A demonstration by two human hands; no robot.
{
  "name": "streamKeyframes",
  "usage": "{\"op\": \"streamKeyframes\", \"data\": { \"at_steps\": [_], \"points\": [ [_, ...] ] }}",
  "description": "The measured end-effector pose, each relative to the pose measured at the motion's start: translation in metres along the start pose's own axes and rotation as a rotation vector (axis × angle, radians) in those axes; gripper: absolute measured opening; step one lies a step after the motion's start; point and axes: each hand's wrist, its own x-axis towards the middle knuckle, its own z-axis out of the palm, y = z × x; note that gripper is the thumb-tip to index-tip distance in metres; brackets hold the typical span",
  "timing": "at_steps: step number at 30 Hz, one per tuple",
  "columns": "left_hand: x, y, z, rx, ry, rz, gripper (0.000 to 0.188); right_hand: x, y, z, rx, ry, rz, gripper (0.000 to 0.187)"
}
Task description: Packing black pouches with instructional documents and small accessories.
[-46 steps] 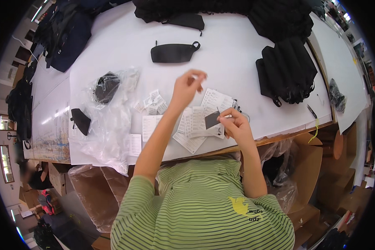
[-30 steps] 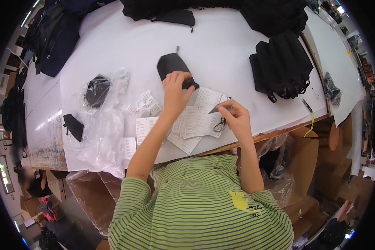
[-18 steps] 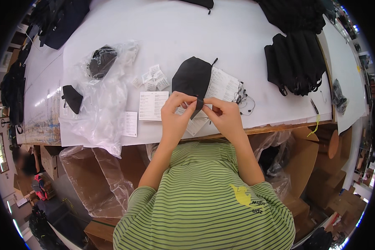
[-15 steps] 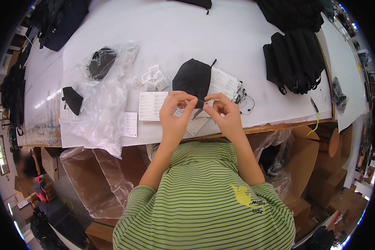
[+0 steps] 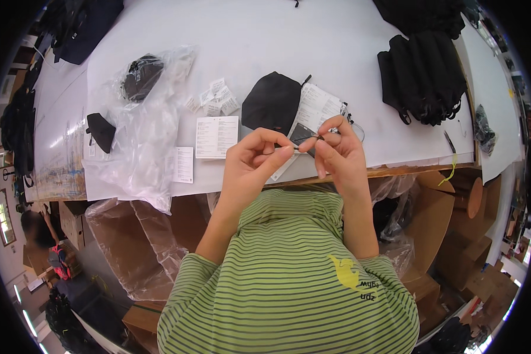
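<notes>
Over the table's near edge, my left hand [image 5: 252, 160] is closed in a pinch, thumb against forefinger. Facing it, my right hand [image 5: 344, 158] pinches a thin black cord [image 5: 308, 140] that runs between the two hands. The fingertips hide most of the cord and its ends. Just beyond my fingers lies a black fabric pouch [image 5: 271, 99], flat, with a short pull tab at its upper right corner. A dark grey tag [image 5: 301, 133] rests beside the pouch, partly behind my fingers. Printed white sheets [image 5: 320, 105] lie under and to the right of it.
White printed cards [image 5: 217, 137] and small loose labels [image 5: 219, 99] lie left of the pouch. Farther left is a clear plastic bag [image 5: 138, 141] and a small black piece [image 5: 101, 133]. Stacked black pouches [image 5: 422, 76] sit right, near a pointed tool [image 5: 449, 142]. Cardboard boxes [image 5: 124, 251] stand below.
My hands have shifted from the black tab at the pouch's lower end to a thin cord. My right hand has moved right and turned upward, and a dark grey tag now shows.
</notes>
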Motion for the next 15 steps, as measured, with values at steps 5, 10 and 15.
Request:
{"op": "streamKeyframes", "data": {
  "at_steps": [5, 10, 15],
  "points": [
    [0.0, -0.003, 0.003, 0.131, 0.056, 0.075, 0.009, -0.002, 0.01, 0.008, -0.059, 0.086, 0.038, 0.013],
    [0.0, -0.006, 0.006, 0.287, 0.141, 0.158, 0.01, -0.002, 0.014, 0.013, 0.003, 0.141, 0.065, 0.018],
    [-0.002, -0.005, 0.007, 0.29, 0.163, 0.128, 0.011, -0.001, 0.018, 0.014, -0.024, 0.161, 0.034, 0.017]
  ]
}}
